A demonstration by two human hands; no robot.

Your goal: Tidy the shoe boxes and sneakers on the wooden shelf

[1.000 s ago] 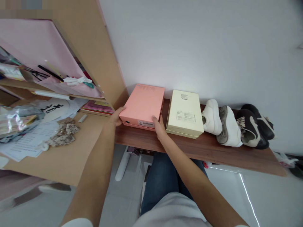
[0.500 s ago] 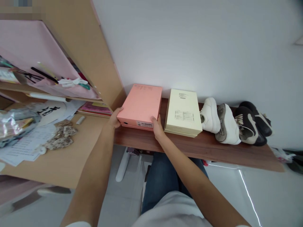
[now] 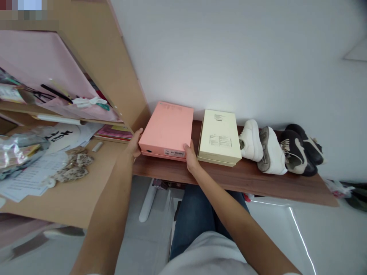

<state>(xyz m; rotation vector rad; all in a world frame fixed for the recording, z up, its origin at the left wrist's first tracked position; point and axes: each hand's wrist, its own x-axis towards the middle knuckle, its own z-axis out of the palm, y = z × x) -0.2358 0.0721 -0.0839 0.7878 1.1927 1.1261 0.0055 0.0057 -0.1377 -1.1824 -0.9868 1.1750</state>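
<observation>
A pink shoebox [image 3: 168,126] with its lid on sits at the left end of the brown wooden shelf [image 3: 212,177]. My left hand [image 3: 135,144] holds its left side near the front corner. At the opposite front corner, my right hand [image 3: 190,156] grips the box, thumb on the lid's edge and fingers along the right side. A barcode label [image 3: 174,152] shows on the front of the lid. Just to the right, a pale yellow shoebox [image 3: 220,133] lies parallel, with a narrow gap between the two boxes.
White sneakers [image 3: 271,151] and black-and-beige shoes [image 3: 298,151] stand farther right along the shelf. On the left is a wooden desk [image 3: 106,172] with papers, a patterned scrunchie [image 3: 76,168] and a plastic bag [image 3: 20,151]. A wooden panel [image 3: 114,76] rises beside the pink box; a white wall runs behind.
The pink shoebox has shifted slightly left, closer to the wooden panel, with both hands still on it. My left thumb has slid off the lid's corner to the side.
</observation>
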